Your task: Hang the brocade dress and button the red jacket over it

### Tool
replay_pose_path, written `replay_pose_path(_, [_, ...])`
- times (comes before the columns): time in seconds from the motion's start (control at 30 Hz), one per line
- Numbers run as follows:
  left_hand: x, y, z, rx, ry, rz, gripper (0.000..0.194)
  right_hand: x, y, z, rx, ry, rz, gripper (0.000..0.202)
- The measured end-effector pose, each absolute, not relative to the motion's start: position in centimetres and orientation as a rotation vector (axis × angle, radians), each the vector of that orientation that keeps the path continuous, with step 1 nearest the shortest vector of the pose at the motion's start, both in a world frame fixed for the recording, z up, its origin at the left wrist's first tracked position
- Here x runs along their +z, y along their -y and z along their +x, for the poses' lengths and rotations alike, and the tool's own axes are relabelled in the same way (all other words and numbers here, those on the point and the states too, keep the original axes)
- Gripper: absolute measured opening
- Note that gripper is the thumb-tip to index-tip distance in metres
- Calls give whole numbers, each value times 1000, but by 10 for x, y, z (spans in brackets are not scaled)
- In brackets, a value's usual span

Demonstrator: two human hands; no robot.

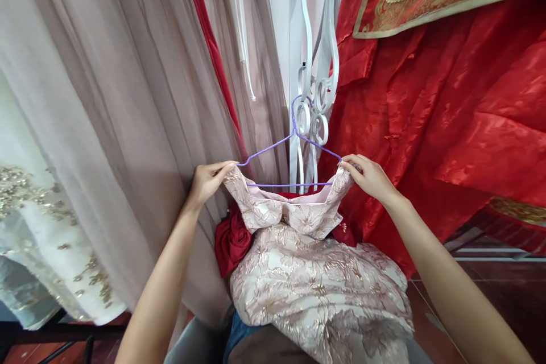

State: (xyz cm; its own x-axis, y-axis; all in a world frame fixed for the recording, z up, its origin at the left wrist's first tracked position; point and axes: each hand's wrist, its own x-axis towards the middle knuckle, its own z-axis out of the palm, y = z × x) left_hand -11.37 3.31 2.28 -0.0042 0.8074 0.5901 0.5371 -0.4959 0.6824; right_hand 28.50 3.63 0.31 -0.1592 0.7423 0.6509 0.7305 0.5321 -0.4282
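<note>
A pale pink brocade dress (pixel 307 273) with metallic flowers hangs on a purple hanger (pixel 273 147), its skirt draping down over my lap. At the dress's left shoulder, my left hand (pixel 209 182) pinches the fabric against the hanger's end. My right hand (pixel 367 176) is closed the same way on the opposite shoulder. The hanger's hook reaches up in front of white metal scrollwork (pixel 313 125); whether it hangs there I cannot tell. Dark red fabric (pixel 232 242) shows behind the bodice on both sides.
Greyish-pink curtains (pixel 128 96) hang at the left, next to a white garment (pixel 42 227) with gold embellishment. Bright red satin clothing (pixel 426 114) with gold-patterned trim fills the right. A red ribbon (pixel 213 51) and white cords (pixel 245 51) hang near the curtain. Below is reddish tiled floor (pixel 430 301).
</note>
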Motion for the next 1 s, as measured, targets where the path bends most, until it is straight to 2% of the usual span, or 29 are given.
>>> replay_pose_path(0.1, [35,-36,-94,1279,-1438,2179,37,6,-34,286,33,1890,-1189,27])
replay_pose_path(0.2, [37,-45,-93,1225,-1413,2120,40,3,-35,296,189,1856,-1153,30])
replay_pose_path(0.33, [5,-58,-119,1405,-1291,1665,59,-22,-45,317,535,1550,-1066,48])
replay_pose_path(0.4, [-23,-61,-131,1374,-1308,1573,64,-45,-51,324,731,1400,-1075,58])
replay_pose_path(0.5, [-63,-58,-137,1144,-1328,1670,58,-84,-54,321,931,1494,-1109,42])
replay_pose_path(0.6, [-87,-54,-135,872,-1325,1773,51,-116,-50,309,1040,1682,-1152,37])
replay_pose_path(0.8, [-94,-58,-143,632,-1388,1769,40,-141,-45,297,713,1972,-1454,49])
replay_pose_path(1.0, [-94,-54,-158,538,-1450,1678,42,-147,-44,303,991,2060,-1547,33])
